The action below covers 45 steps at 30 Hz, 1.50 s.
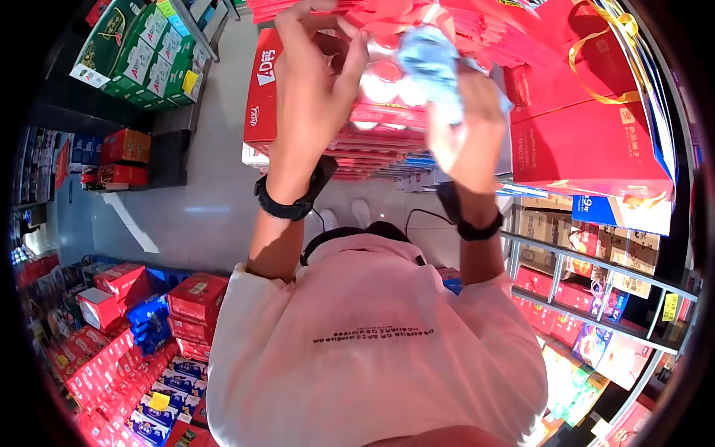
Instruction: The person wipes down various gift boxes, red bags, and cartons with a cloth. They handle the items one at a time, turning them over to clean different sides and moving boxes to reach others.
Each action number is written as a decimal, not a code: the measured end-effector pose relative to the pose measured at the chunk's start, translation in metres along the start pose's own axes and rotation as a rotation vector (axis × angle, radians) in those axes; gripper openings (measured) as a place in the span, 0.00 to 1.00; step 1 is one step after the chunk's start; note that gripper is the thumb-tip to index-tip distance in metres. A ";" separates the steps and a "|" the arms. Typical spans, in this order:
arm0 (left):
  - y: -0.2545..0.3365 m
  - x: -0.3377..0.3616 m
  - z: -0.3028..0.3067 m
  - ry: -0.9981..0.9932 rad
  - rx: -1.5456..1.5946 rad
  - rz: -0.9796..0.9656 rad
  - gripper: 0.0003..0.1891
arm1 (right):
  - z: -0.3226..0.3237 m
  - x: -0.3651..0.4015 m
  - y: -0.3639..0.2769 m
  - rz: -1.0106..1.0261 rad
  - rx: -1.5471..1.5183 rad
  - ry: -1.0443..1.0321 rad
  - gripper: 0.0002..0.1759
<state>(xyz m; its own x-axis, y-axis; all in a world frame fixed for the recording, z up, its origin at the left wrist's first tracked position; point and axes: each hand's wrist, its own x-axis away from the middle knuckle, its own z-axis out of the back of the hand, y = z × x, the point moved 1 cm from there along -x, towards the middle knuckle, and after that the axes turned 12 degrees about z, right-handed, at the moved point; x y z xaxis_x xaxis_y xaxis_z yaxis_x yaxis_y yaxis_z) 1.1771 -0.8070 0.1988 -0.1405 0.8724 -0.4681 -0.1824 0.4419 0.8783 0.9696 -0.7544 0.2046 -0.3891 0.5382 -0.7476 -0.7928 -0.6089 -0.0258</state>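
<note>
My left hand is over the left side of a red carton marked "AD钙", its thumb and fingers apart and curved close to the carton's upper edge. In the carton stand white bottles with red caps, partly covered by clear wrap that shines in the sun. A crumpled light blue cloth is in my right hand, over the right part of these bottles. Black bands circle both wrists. Beyond the hands lies a pile of red paper packets.
Red gift bags with a yellow ribbon stand close on the right, above a metal rack of boxes. Green cartons sit at the upper left. Red and blue boxes are stacked low on the left. Grey tiled floor runs between.
</note>
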 end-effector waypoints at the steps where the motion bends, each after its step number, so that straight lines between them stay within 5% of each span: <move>1: -0.007 -0.003 0.002 0.005 -0.024 -0.040 0.22 | 0.011 0.007 0.010 -0.057 0.005 -0.027 0.17; 6: -0.004 -0.009 0.011 -0.040 -0.090 -0.124 0.18 | 0.012 0.006 0.014 -0.140 0.041 -0.014 0.21; 11: 0.002 -0.014 0.016 -0.145 0.175 0.007 0.15 | -0.048 -0.034 -0.049 0.037 -0.070 0.026 0.26; 13: 0.001 -0.022 0.021 -0.135 0.095 -0.083 0.15 | -0.058 -0.045 -0.061 0.056 -0.080 0.057 0.25; 21: 0.010 -0.017 0.021 -0.182 0.104 -0.026 0.17 | -0.011 -0.013 -0.001 -0.043 -0.100 0.003 0.26; 27: -0.004 0.014 0.021 -0.055 -0.070 0.039 0.23 | 0.012 0.014 0.034 -0.056 0.044 0.009 0.18; 29: -0.011 0.022 0.022 -0.032 -0.290 -0.028 0.27 | 0.003 0.000 0.012 -0.077 0.081 -0.063 0.21; 32: -0.016 0.031 0.024 -0.123 -0.216 -0.108 0.30 | -0.030 -0.017 -0.025 0.033 0.013 -0.080 0.28; 33: -0.010 0.037 0.025 -0.172 -0.080 0.054 0.28 | -0.040 -0.025 -0.040 0.051 -0.040 -0.074 0.28; 36: -0.024 0.042 0.030 -0.030 -0.077 0.071 0.24 | -0.071 -0.048 -0.065 0.146 -0.081 0.039 0.28; 37: -0.015 0.044 0.031 -0.011 0.001 0.253 0.23 | -0.079 -0.052 -0.067 0.170 -0.079 0.025 0.27; 42: -0.016 0.030 0.033 -0.073 -0.134 0.157 0.25 | -0.070 -0.044 -0.051 0.248 -0.181 0.061 0.24; 45: -0.004 0.033 0.018 -0.044 -0.117 -0.058 0.19 | -0.050 -0.032 -0.030 0.285 -0.389 0.161 0.16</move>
<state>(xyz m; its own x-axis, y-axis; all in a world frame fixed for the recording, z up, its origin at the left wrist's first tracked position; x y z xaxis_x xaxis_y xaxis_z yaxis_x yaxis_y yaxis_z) 1.1908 -0.7768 0.1814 -0.0836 0.8556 -0.5108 -0.3015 0.4669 0.8314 1.0293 -0.7827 0.1963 -0.4631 0.2413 -0.8528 -0.4205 -0.9069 -0.0283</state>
